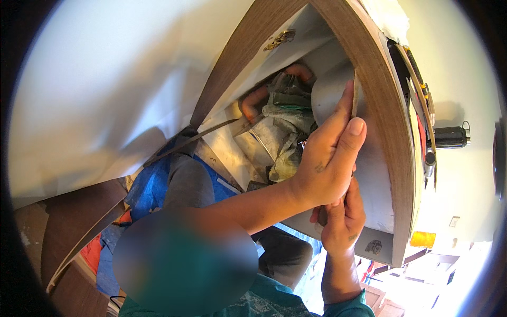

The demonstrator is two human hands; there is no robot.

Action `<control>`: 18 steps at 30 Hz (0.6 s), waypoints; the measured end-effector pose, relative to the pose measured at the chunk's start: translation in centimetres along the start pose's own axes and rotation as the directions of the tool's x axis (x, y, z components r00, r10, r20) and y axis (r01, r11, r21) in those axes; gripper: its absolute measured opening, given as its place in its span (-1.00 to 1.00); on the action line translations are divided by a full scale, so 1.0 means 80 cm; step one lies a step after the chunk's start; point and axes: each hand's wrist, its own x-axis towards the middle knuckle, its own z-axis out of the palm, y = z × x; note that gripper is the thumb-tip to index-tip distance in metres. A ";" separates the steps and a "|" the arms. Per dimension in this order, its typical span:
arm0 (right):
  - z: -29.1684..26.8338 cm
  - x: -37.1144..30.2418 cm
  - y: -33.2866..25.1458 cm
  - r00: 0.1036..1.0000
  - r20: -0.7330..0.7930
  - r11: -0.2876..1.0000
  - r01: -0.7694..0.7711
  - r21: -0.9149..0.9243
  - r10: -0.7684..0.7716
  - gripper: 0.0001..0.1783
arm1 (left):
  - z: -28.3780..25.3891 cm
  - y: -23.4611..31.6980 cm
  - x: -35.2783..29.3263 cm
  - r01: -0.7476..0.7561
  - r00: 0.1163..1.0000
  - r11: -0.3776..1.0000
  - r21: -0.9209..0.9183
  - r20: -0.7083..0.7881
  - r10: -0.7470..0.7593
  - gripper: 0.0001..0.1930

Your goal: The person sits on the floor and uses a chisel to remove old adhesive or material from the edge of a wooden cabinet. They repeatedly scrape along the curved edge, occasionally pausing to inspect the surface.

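Observation:
A long, thin, flat tool runs along the inner edge of a brown wood-grain frame. Its exact kind is not clear. My left hand presses against its upper part, with a finger stretched along it and the thumb pointing up. Most of that hand's other fingers are hidden. Lower down, my right hand closes round what seems to be the tool's lower end, just below my left hand. The frame borders a pale grey panelled recess.
Crumpled cloths and an orange-brown curved pipe lie inside the recess. A thin bar crosses its lower left. A black cylinder sticks out at right. Blue sheeting surrounds my legs. A large white panel stands at left.

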 end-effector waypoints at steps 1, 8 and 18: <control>0.001 0.000 -0.001 1.000 -0.009 1.000 -0.002 0.004 0.002 -0.39 | 0.000 0.000 0.001 -0.008 1.000 1.000 -0.002 0.001 0.008 -0.33; -0.005 0.005 -0.004 1.000 -0.009 1.000 0.013 -0.024 -0.013 -0.40 | 0.002 0.000 0.007 -0.010 1.000 1.000 -0.021 -0.002 0.010 -0.32; -0.001 0.012 -0.018 1.000 -0.016 0.997 -0.028 -0.069 0.027 -0.42 | 0.005 0.000 0.017 0.001 0.996 0.999 -0.045 -0.086 -0.005 -0.59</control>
